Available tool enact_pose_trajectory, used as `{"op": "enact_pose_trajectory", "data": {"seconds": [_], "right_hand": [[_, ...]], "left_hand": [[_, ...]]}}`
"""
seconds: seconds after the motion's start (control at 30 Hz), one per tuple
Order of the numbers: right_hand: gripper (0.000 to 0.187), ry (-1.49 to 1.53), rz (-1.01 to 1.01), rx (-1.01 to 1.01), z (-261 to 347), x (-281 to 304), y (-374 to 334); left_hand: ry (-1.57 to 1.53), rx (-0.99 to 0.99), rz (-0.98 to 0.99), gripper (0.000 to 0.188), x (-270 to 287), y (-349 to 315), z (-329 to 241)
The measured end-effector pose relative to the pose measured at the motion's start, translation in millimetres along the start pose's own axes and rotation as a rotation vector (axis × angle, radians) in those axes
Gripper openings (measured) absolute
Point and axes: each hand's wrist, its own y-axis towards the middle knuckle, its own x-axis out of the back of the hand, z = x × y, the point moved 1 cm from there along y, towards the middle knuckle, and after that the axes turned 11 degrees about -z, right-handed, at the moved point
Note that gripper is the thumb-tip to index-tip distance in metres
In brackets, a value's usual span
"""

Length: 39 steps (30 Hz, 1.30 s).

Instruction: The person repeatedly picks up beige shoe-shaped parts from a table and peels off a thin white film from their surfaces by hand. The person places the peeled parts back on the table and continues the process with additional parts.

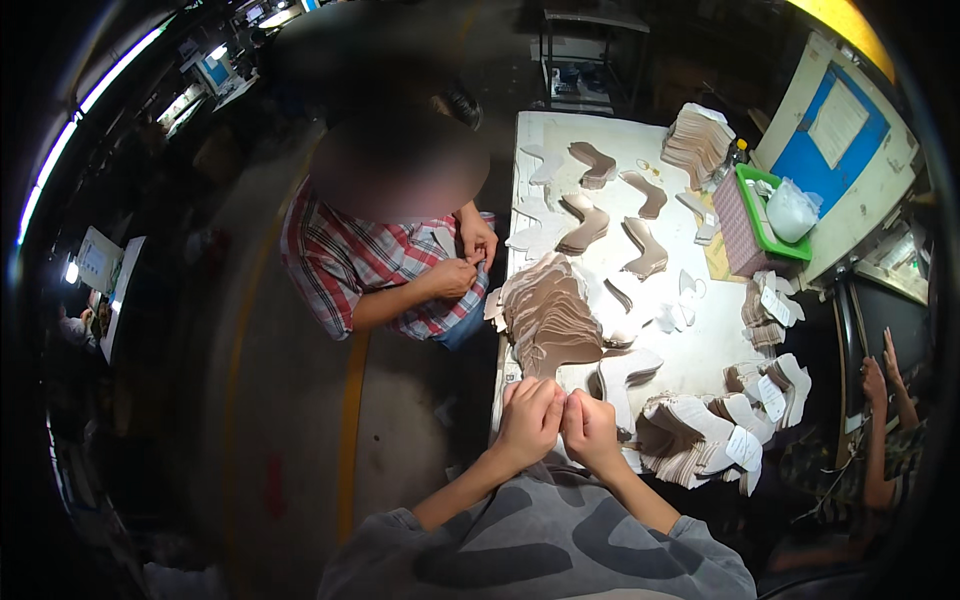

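My left hand (532,420) and my right hand (590,428) meet at the near edge of the white table (665,300), thumbs side by side and fingers curled closed. What they pinch, if anything, is hidden. Just beyond them rises a large fanned stack of brown curved cut pieces (555,330). Pale V-shaped cut pieces (625,380) lie close beside my right hand. To its right sit thick bundles of cut pieces (690,435), pale on top, with white paper slips on them. Smaller piles of brown boomerang-shaped pieces (583,222) are spread farther back.
A person in a plaid shirt (385,265) stands at the table's left side, hands together. At the right are a pink box (737,225), a green basket (775,240) holding a white plastic bag, and a blue-panelled board (845,115). Another person's hands (880,375) show at far right.
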Motion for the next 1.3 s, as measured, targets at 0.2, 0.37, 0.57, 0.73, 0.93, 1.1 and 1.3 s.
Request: {"op": "enact_pose_trajectory", "data": {"seconds": [0.2,0.37,0.57,0.73,0.93,1.1,1.3], "right_hand": [[0.035,-0.026,-0.079,-0.033,-20,5,0],[0.035,-0.115,-0.063,-0.092,-20,0,-4],[0.034,0.008,-0.019,-0.052,-9,-3,-10],[0.033,0.062,0.027,0.021,1,-4,-12],[0.033,0.003,0.006,0.026,10,-2,-6],[0.034,-0.03,-0.049,0.009,10,-4,1],[0.031,-0.012,-0.148,0.228,17,-10,-7]], "left_hand": [[-0.031,0.101,-0.049,0.022,0,-10,9],[0.029,0.027,-0.03,0.022,-2,-13,6],[-0.064,0.12,-0.008,0.029,-4,-18,9],[-0.068,0.174,-0.058,0.029,-6,-22,3],[-0.068,0.075,-0.095,0.03,1,-17,-1],[-0.24,0.501,-0.097,0.021,5,-18,3],[-0.122,0.108,-0.192,0.013,14,-13,-9]]}}
